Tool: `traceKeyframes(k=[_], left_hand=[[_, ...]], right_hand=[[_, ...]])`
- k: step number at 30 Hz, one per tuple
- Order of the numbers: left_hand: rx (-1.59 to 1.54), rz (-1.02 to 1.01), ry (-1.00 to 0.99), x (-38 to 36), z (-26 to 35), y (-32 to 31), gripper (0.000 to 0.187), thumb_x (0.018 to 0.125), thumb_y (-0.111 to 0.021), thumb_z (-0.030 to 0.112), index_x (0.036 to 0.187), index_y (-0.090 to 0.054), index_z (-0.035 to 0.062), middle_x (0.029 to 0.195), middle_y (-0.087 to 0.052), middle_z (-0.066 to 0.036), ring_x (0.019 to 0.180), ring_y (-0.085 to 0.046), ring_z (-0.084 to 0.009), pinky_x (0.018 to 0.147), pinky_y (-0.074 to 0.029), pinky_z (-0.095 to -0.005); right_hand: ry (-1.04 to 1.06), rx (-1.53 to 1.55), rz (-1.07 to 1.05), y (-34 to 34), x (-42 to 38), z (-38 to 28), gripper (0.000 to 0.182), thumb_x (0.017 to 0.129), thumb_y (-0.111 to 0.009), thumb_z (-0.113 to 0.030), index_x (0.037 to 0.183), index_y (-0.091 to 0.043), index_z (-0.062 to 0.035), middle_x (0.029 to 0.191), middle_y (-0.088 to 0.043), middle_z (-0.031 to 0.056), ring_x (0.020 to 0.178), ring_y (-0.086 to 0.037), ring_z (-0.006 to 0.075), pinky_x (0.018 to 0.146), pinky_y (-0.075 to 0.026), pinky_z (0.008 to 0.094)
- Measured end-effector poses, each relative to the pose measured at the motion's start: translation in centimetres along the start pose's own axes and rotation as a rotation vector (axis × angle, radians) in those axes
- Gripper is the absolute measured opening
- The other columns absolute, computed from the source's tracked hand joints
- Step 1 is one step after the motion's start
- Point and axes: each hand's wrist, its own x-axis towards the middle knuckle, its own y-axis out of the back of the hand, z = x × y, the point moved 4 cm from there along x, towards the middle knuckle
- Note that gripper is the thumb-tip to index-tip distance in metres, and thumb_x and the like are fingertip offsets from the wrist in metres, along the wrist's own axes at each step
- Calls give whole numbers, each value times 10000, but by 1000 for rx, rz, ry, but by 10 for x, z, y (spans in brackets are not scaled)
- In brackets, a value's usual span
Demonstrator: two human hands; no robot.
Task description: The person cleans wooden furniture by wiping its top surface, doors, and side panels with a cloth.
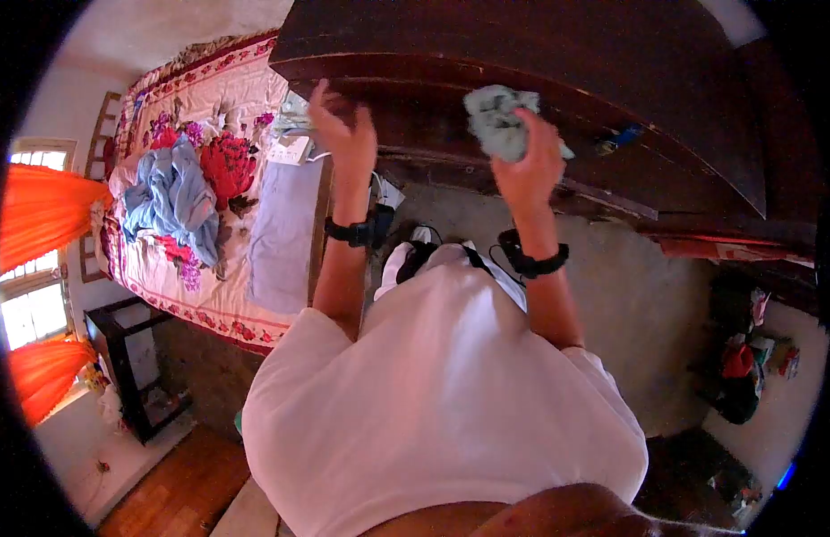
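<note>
A crumpled grey-green cloth (497, 121) is in my right hand (533, 166), whose fingers press on it against the dark wooden furniture (415, 98). My left hand (345, 139) is raised near the furniture's left corner, fingers apart, holding nothing. Just left of that hand, a white card-like item (290, 149) and some folded fabric lie at the bed's edge. Both wrists wear black bands.
To the left is a bed with a floral sheet (272, 327), bearing a heap of blue clothes (171, 199). Orange curtains (48, 215) hang at the far left, above a black frame (128, 376). A small blue object (626, 136) lies on the furniture. Bags (740, 362) are at the right.
</note>
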Motion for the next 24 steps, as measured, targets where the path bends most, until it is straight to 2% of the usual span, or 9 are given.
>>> traceKeyframes(k=[1, 2, 6, 11, 13, 17, 20, 22, 24], left_hand=[[-85, -87, -9, -6, 5, -7, 605, 747, -586, -58, 1316, -414, 52, 1141, -443, -162, 999, -502, -258, 940, -394, -366], [44, -125, -136, -10, 14, -12, 612, 758, -575, -62, 1334, -397, 46, 1118, -483, -147, 960, -526, -232, 919, -411, -357], [-31, -353, -31, -30, 22, -30, 628, 760, -571, -71, 1345, -389, 65, 1053, -552, -142, 892, -579, -236, 845, -463, -358], [-116, -695, -50, -41, 39, -46, 698, 773, -582, -21, 1409, -348, 144, 866, -637, -130, 801, -648, -313, 744, -516, -383], [-117, -762, 12, -42, 35, -44, 711, 786, -583, 2, 1431, -328, 159, 900, -639, -127, 822, -645, -322, 752, -514, -378], [-182, -881, -103, -49, 26, -50, 685, 792, -625, 49, 1413, -345, 129, 923, -650, -121, 824, -646, -319, 740, -516, -391], [-200, -1030, -135, -58, 3, -56, 636, 809, -650, 124, 1386, -380, 104, 971, -665, -126, 834, -645, -341, 747, -517, -407], [-165, -1091, -200, -71, -31, -62, 608, 821, -658, 168, 1368, -404, 92, 998, -672, -129, 844, -645, -355, 757, -518, -414], [-116, -1199, -209, -80, -62, -59, 581, 838, -660, 226, 1349, -429, 77, 1124, -649, -126, 961, -630, -341, 839, -499, -405]], right_hand=[[0, 35, -54, -11, -2, -11, 558, 580, -811, -73, 1093, -594, -93, 1049, -624, 159, 959, -600, 357, 805, -502, 435], [1, 71, -106, -19, -3, -18, 576, 557, -809, -64, 1090, -594, -91, 1048, -625, 167, 949, -595, 366, 810, -496, 446], [-3, 78, -139, -31, -10, -21, 638, 547, -758, -37, 1150, -559, -95, 1104, -605, 117, 1046, -561, 341, 891, -472, 417], [-170, -93, 129, 26, -14, 25, 494, 644, -760, -50, 1104, -578, -61, 1054, -626, 122, 997, -597, 315, 902, -458, 388], [-195, -129, 199, 41, -10, 34, 454, 670, -761, -63, 1088, -584, -53, 1050, -630, 123, 992, -604, 310, 899, -458, 384], [-240, -179, 253, 37, -7, 30, 412, 690, -759, -88, 1063, -588, -48, 1068, -630, 129, 994, -608, 316, 884, -468, 399], [-94, -84, 114, -1, -1, -1, 457, 679, -770, -182, 1068, -578, -39, 1024, -598, 137, 953, -577, 333, 832, -460, 414], [-3, -41, 29, -31, 2, -30, 483, 656, -764, -185, 1076, -570, -47, 1014, -596, 133, 936, -567, 340, 825, -456, 427], [18, 60, -127, -57, 7, -65, 530, 612, -788, -142, 1085, -563, -63, 1058, -598, 140, 1005, -548, 356, 875, -443, 431]])
